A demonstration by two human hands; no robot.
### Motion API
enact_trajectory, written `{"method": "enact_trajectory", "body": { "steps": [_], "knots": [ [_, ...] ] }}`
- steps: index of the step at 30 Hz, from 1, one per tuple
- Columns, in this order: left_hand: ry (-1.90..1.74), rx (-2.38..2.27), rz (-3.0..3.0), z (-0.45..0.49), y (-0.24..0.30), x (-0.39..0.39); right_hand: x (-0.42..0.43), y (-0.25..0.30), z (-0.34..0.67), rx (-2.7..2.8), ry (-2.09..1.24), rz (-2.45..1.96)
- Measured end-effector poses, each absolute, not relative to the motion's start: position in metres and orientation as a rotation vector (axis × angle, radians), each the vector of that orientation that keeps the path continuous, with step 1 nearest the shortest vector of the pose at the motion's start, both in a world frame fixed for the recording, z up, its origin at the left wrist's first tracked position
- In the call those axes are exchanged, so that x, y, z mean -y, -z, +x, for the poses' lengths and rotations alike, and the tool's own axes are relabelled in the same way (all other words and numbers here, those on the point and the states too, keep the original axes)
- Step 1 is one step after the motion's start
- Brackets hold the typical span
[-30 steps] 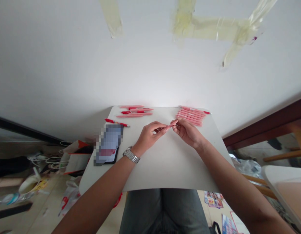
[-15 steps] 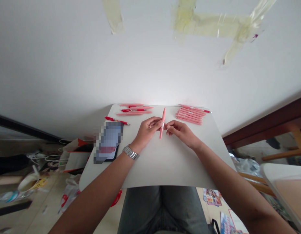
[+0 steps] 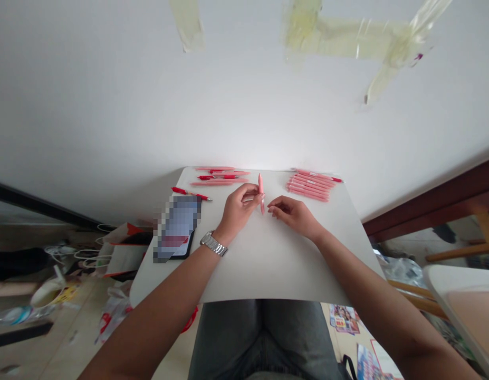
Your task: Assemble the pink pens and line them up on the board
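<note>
A pink pen (image 3: 261,183) stands nearly upright above the white table, pinched between the thumb and fingers of my left hand (image 3: 237,212). Just to its right, apart from the pen, is my right hand (image 3: 295,215). Its fingers are curled in, thumb close to the index finger; whether anything small is between them I cannot make out. Beyond my right hand lies a row of several pink pens (image 3: 308,189), with a red-tipped pen (image 3: 337,180) at its far side. Past my left hand, several pink pens (image 3: 216,183) and red pens (image 3: 218,177) lie loosely.
A phone (image 3: 176,227) with a blurred screen lies at the left of the white table (image 3: 264,269), below two red pens (image 3: 179,190). The wall (image 3: 244,105) rises behind the table. Bags (image 3: 127,250) stand on the floor at left; another table (image 3: 466,295) is at right.
My right hand has drawn slightly away from the pen, opening a gap. The pen in my left hand has shifted a little left and shows less of its lower end.
</note>
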State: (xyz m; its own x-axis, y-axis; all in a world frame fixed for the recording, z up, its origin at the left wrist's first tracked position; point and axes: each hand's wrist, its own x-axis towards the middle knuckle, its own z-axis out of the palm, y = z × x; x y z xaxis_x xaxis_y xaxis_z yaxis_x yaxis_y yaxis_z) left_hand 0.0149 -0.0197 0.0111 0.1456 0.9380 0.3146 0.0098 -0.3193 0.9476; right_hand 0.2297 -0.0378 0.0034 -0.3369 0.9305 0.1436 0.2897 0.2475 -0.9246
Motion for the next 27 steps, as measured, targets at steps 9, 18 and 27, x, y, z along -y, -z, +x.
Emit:
{"method": "enact_trajectory", "body": {
  "steps": [9, 18, 27],
  "knots": [
    [-1.251, -0.932, 1.690, 0.017, -0.016, 0.028, 0.035, -0.004, 0.234, 1.782, -0.998, -1.124],
    [-1.219, -0.948, 1.712, 0.020, -0.013, 0.029, 0.035, -0.003, 0.236, 1.830, -0.961, -1.145],
    [-1.390, -0.896, 1.247, 0.017, -0.010, 0.019, 0.040, -0.005, 0.232, 1.920, -1.016, -0.949]
  ]
}}
